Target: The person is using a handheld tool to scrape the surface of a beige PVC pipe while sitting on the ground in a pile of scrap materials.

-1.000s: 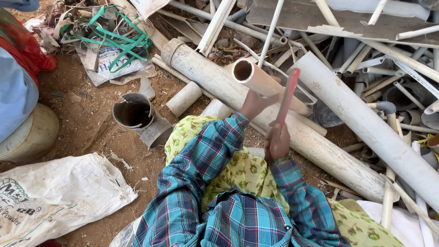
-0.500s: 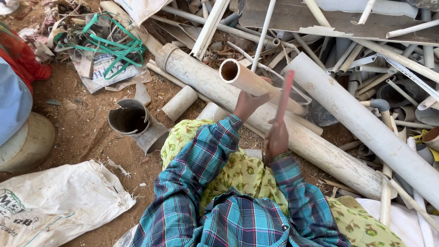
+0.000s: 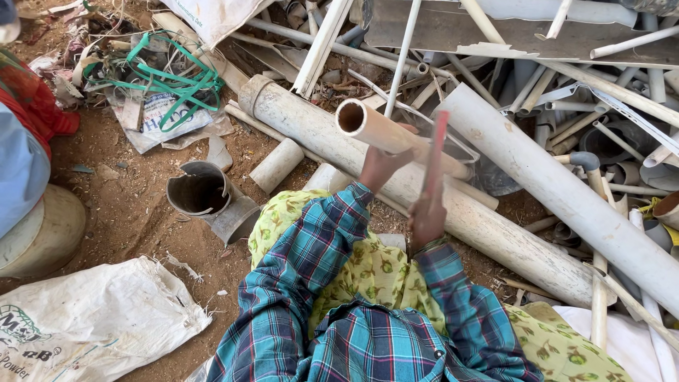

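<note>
My left hand (image 3: pixel 382 164) grips a beige plastic pipe (image 3: pixel 385 131) from below; the pipe's open end points up and to the left. My right hand (image 3: pixel 428 216) is closed around the lower end of a reddish handle of a tool (image 3: pixel 436 154) held upright just right of the pipe; the tool's head is blurred and hard to make out. Both arms wear blue-green plaid sleeves over a yellow-green patterned cloth (image 3: pixel 368 272). A long thick pale pipe (image 3: pixel 453 205) lies on the ground under both hands.
A heap of white and grey pipes (image 3: pixel 566 184) fills the right and top. A short dark pipe fitting (image 3: pixel 205 194) and a small pipe stub (image 3: pixel 277 164) lie on the dirt at left. Green straps (image 3: pixel 170 78), a white woven sack (image 3: pixel 99 322), a round pale container (image 3: pixel 42 233).
The beige pipe has been tilted a little higher in my left hand. The reddish handle in my right hand has swung up to stand more upright.
</note>
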